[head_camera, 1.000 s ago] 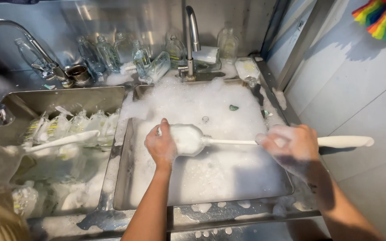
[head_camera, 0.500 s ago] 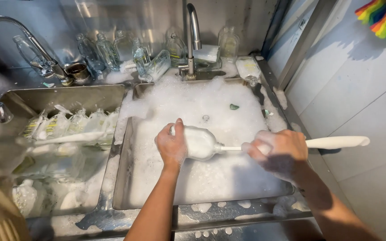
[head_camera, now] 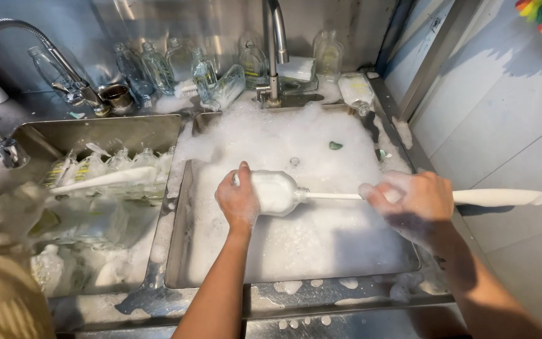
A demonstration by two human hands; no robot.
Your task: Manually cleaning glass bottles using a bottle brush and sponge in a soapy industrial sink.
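Soapy glass bottle (head_camera: 277, 191), white plastic brush (head_camera: 497, 197)

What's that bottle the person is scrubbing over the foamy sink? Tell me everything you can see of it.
The bottle is small, flat-sided and looks like clear glass, whitened by suds inside and out. It lies on its side above the foam-filled sink, neck pointing to the person's right. The left hand grips its base end. A long white brush, held by the right hand, enters its neck. No cap is visible on it.
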